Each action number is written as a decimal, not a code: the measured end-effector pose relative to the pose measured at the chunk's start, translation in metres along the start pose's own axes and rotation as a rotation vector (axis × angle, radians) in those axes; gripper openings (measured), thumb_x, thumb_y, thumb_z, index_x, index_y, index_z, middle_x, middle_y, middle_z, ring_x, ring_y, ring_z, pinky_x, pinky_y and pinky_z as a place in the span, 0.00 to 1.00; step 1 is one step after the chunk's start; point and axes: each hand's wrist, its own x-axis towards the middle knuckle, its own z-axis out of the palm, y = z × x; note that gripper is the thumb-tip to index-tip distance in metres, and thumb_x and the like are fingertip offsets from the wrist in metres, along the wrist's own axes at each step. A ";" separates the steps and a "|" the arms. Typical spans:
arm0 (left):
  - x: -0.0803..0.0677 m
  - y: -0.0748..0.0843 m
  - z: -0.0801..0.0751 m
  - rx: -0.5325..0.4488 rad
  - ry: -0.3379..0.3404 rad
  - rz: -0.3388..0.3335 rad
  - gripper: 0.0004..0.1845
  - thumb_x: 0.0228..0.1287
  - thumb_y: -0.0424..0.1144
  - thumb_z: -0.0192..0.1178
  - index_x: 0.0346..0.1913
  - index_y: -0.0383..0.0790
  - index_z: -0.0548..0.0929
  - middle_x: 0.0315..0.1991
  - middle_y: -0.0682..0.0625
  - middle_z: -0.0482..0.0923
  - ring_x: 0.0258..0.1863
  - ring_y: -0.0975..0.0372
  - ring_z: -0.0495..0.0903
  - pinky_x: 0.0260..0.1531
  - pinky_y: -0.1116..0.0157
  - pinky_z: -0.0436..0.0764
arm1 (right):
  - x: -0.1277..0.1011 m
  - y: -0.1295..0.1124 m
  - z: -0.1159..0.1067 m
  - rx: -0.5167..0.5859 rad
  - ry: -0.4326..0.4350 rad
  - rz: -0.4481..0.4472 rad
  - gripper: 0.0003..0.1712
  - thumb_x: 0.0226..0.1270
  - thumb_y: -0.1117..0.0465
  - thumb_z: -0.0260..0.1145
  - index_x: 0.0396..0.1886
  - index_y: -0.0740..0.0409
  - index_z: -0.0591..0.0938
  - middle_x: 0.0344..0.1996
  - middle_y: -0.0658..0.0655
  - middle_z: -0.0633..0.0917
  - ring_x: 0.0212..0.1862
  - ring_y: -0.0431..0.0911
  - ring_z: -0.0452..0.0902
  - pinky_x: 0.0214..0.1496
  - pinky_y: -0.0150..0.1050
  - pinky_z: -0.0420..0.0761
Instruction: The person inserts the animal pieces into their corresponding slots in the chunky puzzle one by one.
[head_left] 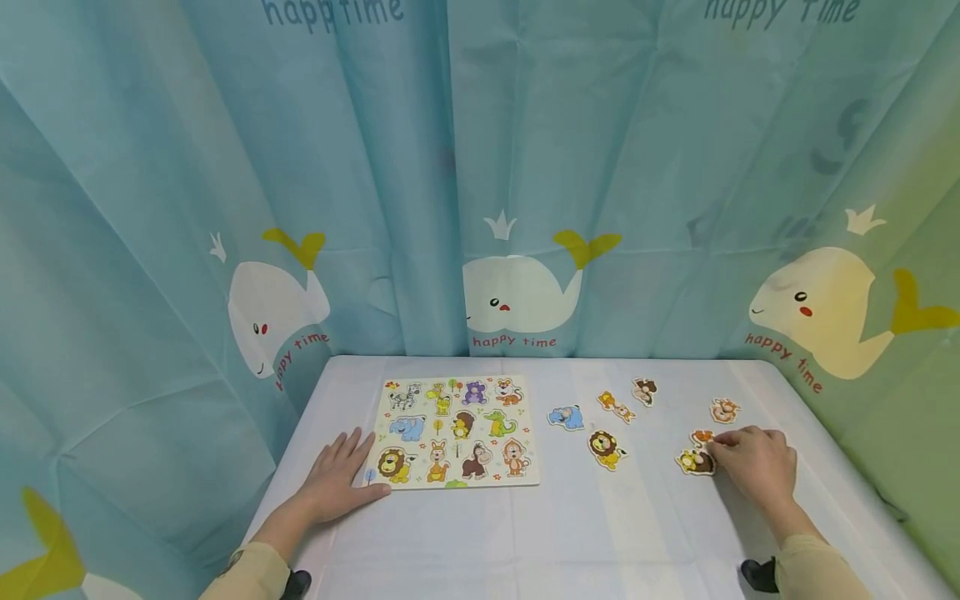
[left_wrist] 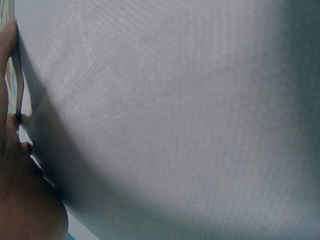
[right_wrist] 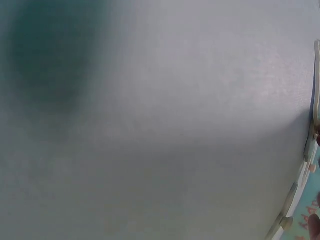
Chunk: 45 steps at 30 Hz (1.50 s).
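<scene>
A puzzle board printed with several cartoon animals lies flat on the table's left half. My left hand rests at its left side, fingers spread and straight, the thumb along the near left corner. In the left wrist view, part of that hand shows beside the board's edge. On the right, my right hand bends its fingers down and pinches an animal puzzle piece in a small cluster. A yellow and brown piece lies against it; the fingertips partly hide the cluster.
Between board and right hand lie loose pieces: a blue elephant, a lion, an orange pair and a brown one. Another orange piece lies beyond the right hand. A whale-print curtain stands behind the white-covered table.
</scene>
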 end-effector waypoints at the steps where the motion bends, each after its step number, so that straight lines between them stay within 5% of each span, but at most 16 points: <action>1: 0.000 0.000 0.000 0.001 -0.001 0.000 0.58 0.58 0.69 0.65 0.80 0.35 0.57 0.81 0.33 0.47 0.79 0.35 0.42 0.75 0.35 0.43 | 0.001 0.001 -0.001 -0.003 0.006 0.001 0.14 0.62 0.55 0.73 0.36 0.64 0.90 0.43 0.72 0.84 0.51 0.73 0.67 0.46 0.67 0.63; 13: 0.001 0.002 0.000 -0.003 -0.009 -0.006 0.58 0.58 0.70 0.65 0.81 0.35 0.56 0.81 0.33 0.47 0.79 0.35 0.41 0.75 0.35 0.42 | 0.006 -0.005 -0.006 0.020 0.041 -0.010 0.16 0.65 0.53 0.70 0.39 0.64 0.89 0.44 0.73 0.83 0.51 0.72 0.66 0.44 0.66 0.64; 21: 0.000 0.001 -0.001 -0.001 -0.016 -0.013 0.58 0.59 0.70 0.64 0.81 0.35 0.56 0.81 0.32 0.46 0.79 0.35 0.41 0.75 0.35 0.42 | 0.005 -0.031 0.000 0.037 0.051 -0.162 0.12 0.63 0.54 0.73 0.36 0.60 0.91 0.43 0.68 0.85 0.52 0.70 0.69 0.46 0.68 0.66; 30: -0.001 0.002 -0.002 -0.008 -0.012 -0.003 0.58 0.60 0.69 0.64 0.80 0.34 0.56 0.80 0.32 0.46 0.79 0.34 0.41 0.75 0.35 0.41 | -0.004 -0.058 0.004 0.061 -0.007 -0.338 0.05 0.59 0.56 0.79 0.32 0.50 0.92 0.35 0.53 0.85 0.48 0.57 0.73 0.43 0.58 0.70; 45: -0.001 0.002 -0.002 -0.002 -0.014 0.001 0.58 0.60 0.69 0.64 0.80 0.34 0.56 0.80 0.32 0.46 0.79 0.35 0.41 0.75 0.35 0.42 | -0.027 -0.068 0.011 0.028 -0.038 -0.559 0.08 0.50 0.56 0.83 0.28 0.38 0.92 0.31 0.37 0.80 0.45 0.49 0.75 0.42 0.49 0.73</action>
